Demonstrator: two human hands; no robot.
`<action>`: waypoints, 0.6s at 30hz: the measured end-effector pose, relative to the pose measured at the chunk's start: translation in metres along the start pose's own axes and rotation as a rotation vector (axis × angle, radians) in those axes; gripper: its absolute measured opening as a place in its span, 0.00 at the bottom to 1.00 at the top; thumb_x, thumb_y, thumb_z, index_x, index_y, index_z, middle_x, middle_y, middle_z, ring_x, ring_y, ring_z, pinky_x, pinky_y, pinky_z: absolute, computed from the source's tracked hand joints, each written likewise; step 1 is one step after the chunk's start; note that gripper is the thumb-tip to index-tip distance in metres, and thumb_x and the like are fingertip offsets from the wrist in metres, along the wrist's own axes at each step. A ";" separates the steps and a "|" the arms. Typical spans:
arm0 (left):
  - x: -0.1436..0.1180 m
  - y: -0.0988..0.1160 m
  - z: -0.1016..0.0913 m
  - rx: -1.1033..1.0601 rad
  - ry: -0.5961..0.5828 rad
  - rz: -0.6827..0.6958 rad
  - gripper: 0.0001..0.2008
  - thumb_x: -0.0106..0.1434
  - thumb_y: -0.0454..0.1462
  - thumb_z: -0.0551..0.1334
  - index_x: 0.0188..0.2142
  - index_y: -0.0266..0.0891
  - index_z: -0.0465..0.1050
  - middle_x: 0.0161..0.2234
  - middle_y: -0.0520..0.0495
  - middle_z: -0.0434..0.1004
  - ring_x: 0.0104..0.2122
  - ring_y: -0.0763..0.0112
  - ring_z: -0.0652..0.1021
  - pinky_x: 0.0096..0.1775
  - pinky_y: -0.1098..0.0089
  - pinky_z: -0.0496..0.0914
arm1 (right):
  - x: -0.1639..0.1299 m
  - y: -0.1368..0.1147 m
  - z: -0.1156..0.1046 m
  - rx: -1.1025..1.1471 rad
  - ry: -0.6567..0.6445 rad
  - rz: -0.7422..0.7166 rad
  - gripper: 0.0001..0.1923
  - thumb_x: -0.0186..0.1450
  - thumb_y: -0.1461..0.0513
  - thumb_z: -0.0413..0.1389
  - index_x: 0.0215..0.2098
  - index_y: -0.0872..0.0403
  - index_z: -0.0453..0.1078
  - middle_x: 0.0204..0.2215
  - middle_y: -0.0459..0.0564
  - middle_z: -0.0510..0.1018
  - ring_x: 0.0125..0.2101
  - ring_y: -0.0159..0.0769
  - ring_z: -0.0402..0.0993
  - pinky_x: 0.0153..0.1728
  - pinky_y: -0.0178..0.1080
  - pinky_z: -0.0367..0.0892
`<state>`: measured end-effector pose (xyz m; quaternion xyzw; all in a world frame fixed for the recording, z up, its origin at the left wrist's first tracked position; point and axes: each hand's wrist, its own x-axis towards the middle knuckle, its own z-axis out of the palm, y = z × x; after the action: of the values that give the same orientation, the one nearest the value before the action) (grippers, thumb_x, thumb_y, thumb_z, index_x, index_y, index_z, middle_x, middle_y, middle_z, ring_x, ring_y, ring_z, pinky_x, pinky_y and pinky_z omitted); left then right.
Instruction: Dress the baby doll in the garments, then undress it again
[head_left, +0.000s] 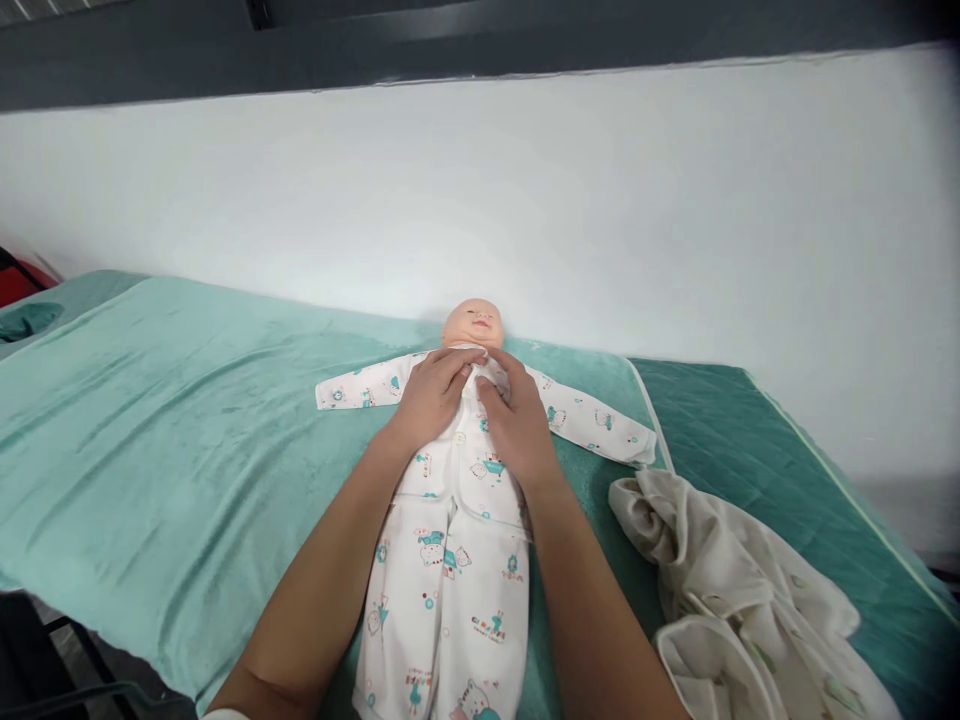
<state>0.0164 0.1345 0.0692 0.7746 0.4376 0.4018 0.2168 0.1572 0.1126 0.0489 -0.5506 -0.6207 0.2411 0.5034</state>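
A baby doll (473, 322) lies on its back on a teal towel (172, 420), head toward the wall. It wears a white printed suit (450, 560) with teal cartoon figures, its sleeves spread out to both sides. My left hand (433, 393) rests on the doll's chest just below the neck, fingers pinching the fabric at the collar. My right hand (515, 420) lies beside it on the chest, its fingers also on the collar fabric. Both hands meet at the top of the suit's front opening.
A crumpled cream cloth (735, 590) lies on the towel to the doll's right. A darker green quilted mat (757, 450) covers the right part of the surface. A white wall (525, 200) runs close behind the doll's head.
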 end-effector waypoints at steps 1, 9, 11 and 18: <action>0.000 0.000 0.000 -0.003 -0.004 0.007 0.18 0.72 0.35 0.48 0.53 0.46 0.73 0.53 0.50 0.78 0.56 0.64 0.72 0.60 0.58 0.64 | 0.000 0.000 0.000 -0.016 -0.010 -0.019 0.24 0.67 0.57 0.51 0.61 0.48 0.65 0.59 0.52 0.71 0.60 0.46 0.63 0.60 0.54 0.59; -0.005 0.001 0.001 -0.198 0.114 -0.028 0.14 0.69 0.35 0.54 0.51 0.44 0.72 0.49 0.49 0.80 0.55 0.66 0.73 0.58 0.63 0.65 | -0.001 0.002 0.001 0.115 0.077 0.053 0.19 0.66 0.56 0.52 0.54 0.49 0.70 0.55 0.51 0.75 0.55 0.44 0.69 0.57 0.52 0.63; -0.007 0.002 0.001 -0.223 0.189 -0.094 0.11 0.68 0.35 0.57 0.48 0.43 0.73 0.47 0.48 0.80 0.51 0.66 0.75 0.55 0.63 0.67 | -0.002 0.002 0.001 0.157 0.098 0.053 0.15 0.65 0.57 0.52 0.48 0.49 0.72 0.52 0.50 0.76 0.54 0.44 0.70 0.56 0.51 0.63; -0.016 0.001 0.004 -0.131 0.257 -0.066 0.05 0.66 0.36 0.59 0.33 0.41 0.72 0.40 0.48 0.78 0.46 0.65 0.75 0.51 0.62 0.68 | -0.009 -0.002 -0.002 0.131 0.064 -0.108 0.04 0.65 0.59 0.56 0.34 0.49 0.71 0.51 0.47 0.77 0.55 0.42 0.69 0.59 0.50 0.60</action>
<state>0.0157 0.1204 0.0609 0.6863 0.4600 0.5178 0.2221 0.1566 0.1031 0.0483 -0.4898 -0.6160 0.2358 0.5701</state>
